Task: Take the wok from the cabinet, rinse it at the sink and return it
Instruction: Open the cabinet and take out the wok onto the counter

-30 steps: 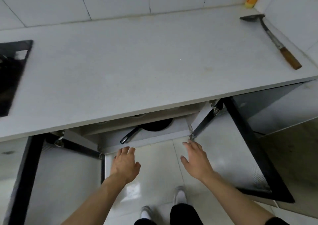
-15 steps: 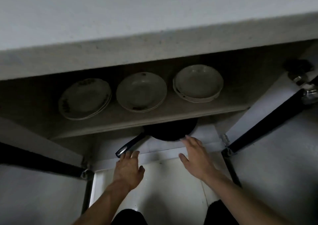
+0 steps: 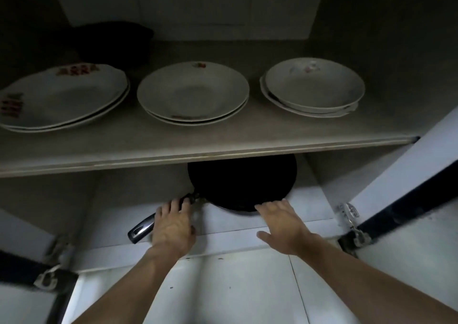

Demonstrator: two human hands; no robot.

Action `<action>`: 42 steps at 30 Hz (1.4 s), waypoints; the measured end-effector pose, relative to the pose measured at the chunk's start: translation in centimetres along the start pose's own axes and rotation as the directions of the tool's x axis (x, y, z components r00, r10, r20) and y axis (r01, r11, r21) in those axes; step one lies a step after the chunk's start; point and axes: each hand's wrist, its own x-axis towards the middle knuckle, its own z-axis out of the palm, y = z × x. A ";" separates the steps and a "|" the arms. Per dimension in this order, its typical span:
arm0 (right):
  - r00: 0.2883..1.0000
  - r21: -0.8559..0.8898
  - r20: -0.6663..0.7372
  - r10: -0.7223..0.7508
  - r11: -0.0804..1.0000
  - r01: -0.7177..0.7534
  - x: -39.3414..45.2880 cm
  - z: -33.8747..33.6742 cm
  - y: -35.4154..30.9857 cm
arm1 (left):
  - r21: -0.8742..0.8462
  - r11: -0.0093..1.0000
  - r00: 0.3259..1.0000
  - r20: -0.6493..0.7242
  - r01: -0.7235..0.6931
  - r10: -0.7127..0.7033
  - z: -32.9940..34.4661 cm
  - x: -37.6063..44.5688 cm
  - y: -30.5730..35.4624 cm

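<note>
The black wok (image 3: 243,182) sits on the bottom shelf (image 3: 312,207) of the open cabinet, its back half hidden under the upper shelf. Its dark handle (image 3: 140,230), with a shiny end, points toward the front left. My left hand (image 3: 173,229) lies over the middle of the handle, fingers stretched along it and not curled around it. My right hand (image 3: 282,224) is spread flat, fingertips at the wok's front rim.
The upper shelf (image 3: 198,147) hangs low over the wok and carries three stacks of white plates (image 3: 193,93), with a dark object (image 3: 114,41) behind them. Both cabinet doors (image 3: 409,199) stand open, with hinges (image 3: 349,214) at the sides. White floor tiles lie below.
My view has dropped from the countertop to inside the cabinet. Both hands have moved forward: the left now over the wok's handle, the right at its front rim.
</note>
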 end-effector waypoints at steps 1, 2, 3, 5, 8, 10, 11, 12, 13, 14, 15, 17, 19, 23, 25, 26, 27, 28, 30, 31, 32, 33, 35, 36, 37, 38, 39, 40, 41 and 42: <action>1.000 -0.006 -0.017 0.003 1.000 -0.003 0.1 0.1 0.0 | -0.002 1.000 1.000 -0.005 -0.003 0.003 -0.1 0.0 -0.1; 1.000 -0.012 -0.025 0.000 1.000 -0.001 0.2 0.1 0.0 | -0.009 1.000 1.000 -0.008 -0.009 0.009 -0.3 -0.1 -0.2; 1.000 -0.014 -0.029 -0.003 1.000 0.003 0.2 0.2 0.0 | -0.022 1.000 1.000 -0.010 -0.015 0.014 -0.4 -0.1 -0.2; 0.999 0.013 -0.038 -0.007 1.000 0.008 0.1 0.4 0.2 | -0.041 0.999 1.000 -0.017 -0.024 0.023 -0.5 -0.4 -0.4; 0.999 0.077 -0.028 -0.040 0.996 0.042 -0.6 0.8 0.7 | -0.071 0.997 0.999 -0.028 -0.037 0.035 -0.1 -1.5 -1.0; 0.996 0.071 -0.011 -0.090 0.993 0.090 -1.2 1.0 1.0 | -0.100 0.994 0.998 -0.042 -0.053 0.050 0.4 -2.6 -1.5; 0.994 0.051 -0.004 -0.113 0.992 0.113 -1.6 1.1 1.2 | -0.118 0.991 0.997 -0.049 -0.067 0.061 0.6 -3.2 -1.7; 0.991 0.019 0.002 -0.135 0.991 0.135 -1.8 1.3 1.3 | -0.141 0.987 0.996 -0.058 -0.082 0.074 0.9 -3.7 -1.8; 0.988 -0.020 0.007 -0.153 0.988 0.153 -2.0 1.5 1.4 | -0.169 0.981 0.994 -0.066 -0.094 0.084 1.0 -4.2 -1.8; 0.986 -0.063 0.012 -0.167 0.984 0.167 -2.1 1.7 1.4 | -0.193 0.976 0.994 -0.068 -0.098 0.086 1.2 -4.5 -1.8; 0.984 -0.102 0.012 -0.177 0.979 0.177 -2.0 2.0 1.4 | -0.203 0.974 0.994 -0.067 -0.098 0.086 1.2 -4.7 -1.8; 0.983 -0.146 -0.015 -0.186 0.973 0.181 -1.8 2.4 1.1 | -0.202 0.974 0.994 -0.067 -0.101 0.089 1.3 -4.8 -1.6; 0.985 -0.148 -0.050 -0.168 0.976 0.159 -1.3 2.6 0.7 | -0.226 0.968 0.993 -0.079 -0.105 0.089 1.2 -4.7 -1.6; 0.984 -0.173 -0.084 -0.155 0.975 0.139 -0.8 2.6 0.3 | -0.212 0.967 0.987 -0.100 -0.141 0.122 1.3 -5.1 -1.7; 0.981 -0.192 -0.105 -0.166 0.971 0.144 -1.0 2.3 0.5 | -0.202 0.969 0.986 -0.112 -0.144 0.123 1.3 -5.3 -1.8; 0.979 -0.195 -0.112 -0.170 0.970 0.146 -1.2 2.1 0.6 | -0.200 0.970 0.987 -0.113 -0.137 0.116 1.2 -5.4 -1.8; 0.977 -0.199 -0.121 -0.175 0.969 0.149 -1.5 1.9 0.7 | -0.200 0.971 0.988 -0.112 -0.128 0.107 1.0 -5.6 -1.8; 0.973 -0.210 -0.136 -0.188 0.965 0.157 -1.8 1.7 0.8 | -0.205 0.972 0.989 -0.108 -0.117 0.097 0.8 -5.7 -1.8; 0.962 -0.236 -0.155 -0.224 0.954 0.184 -2.5 1.4 0.8 | -0.218 0.971 0.993 -0.088 -0.095 0.078 0.3 -6.3 -2.0; 0.958 -0.245 -0.157 -0.241 0.949 0.198 -2.9 1.3 0.8 | -0.217 0.972 0.994 -0.080 -0.090 0.074 0.1 -6.6 -2.0; 0.954 -0.246 -0.160 -0.254 0.946 0.210 -3.3 1.2 0.9 | -0.214 0.973 0.994 -0.075 -0.088 0.074 -0.2 -7.0 -2.1; 0.949 -0.238 -0.170 -0.266 0.945 0.222 -3.6 1.0 0.9 | -0.213 0.973 0.995 -0.070 -0.089 0.076 -0.5 -7.4 -2.1; 0.943 -0.207 -0.191 -0.273 0.950 0.233 -4.5 0.5 0.9 | -0.215 0.973 0.996 -0.048 -0.086 0.078 -1.2 -8.3 -2.1; 0.941 -0.187 -0.207 -0.266 0.955 0.229 -5.0 0.0 0.7 | -0.222 0.972 0.997 -0.034 -0.075 0.069 -1.7 -9.0 -2.0; 0.943 -0.160 -0.213 -0.256 0.961 0.225 -5.6 -0.5 0.5 | -0.233 0.971 0.998 -0.012 -0.059 0.058 -2.3 -9.7 -2.0; 0.949 -0.127 -0.202 -0.241 0.967 0.219 -6.5 -1.1 0.2 | -0.246 0.968 0.999 0.017 -0.042 0.047 -3.2 -10.7 -2.0; 0.959 -0.096 -0.179 -0.221 0.974 0.207 -7.5 -1.6 -0.1 | -0.252 0.967 0.998 0.041 -0.030 0.042 -4.0 -11.7 -1.9; 0.968 -0.073 -0.147 -0.206 0.978 0.197 -8.5 -2.1 -0.4 | -0.242 0.970 0.997 0.060 -0.029 0.045 -4.9 -12.7 -2.0; 0.974 -0.057 -0.107 -0.198 0.979 0.193 -9.6 -2.7 -0.8 | -0.229 0.973 0.995 0.083 -0.031 0.051 -6.1 -13.7 -2.1; 0.977 -0.044 -0.069 -0.201 0.979 0.198 -10.7 -3.5 -1.2 | -0.220 0.975 0.992 0.110 -0.035 0.060 -7.4 -14.7 -2.2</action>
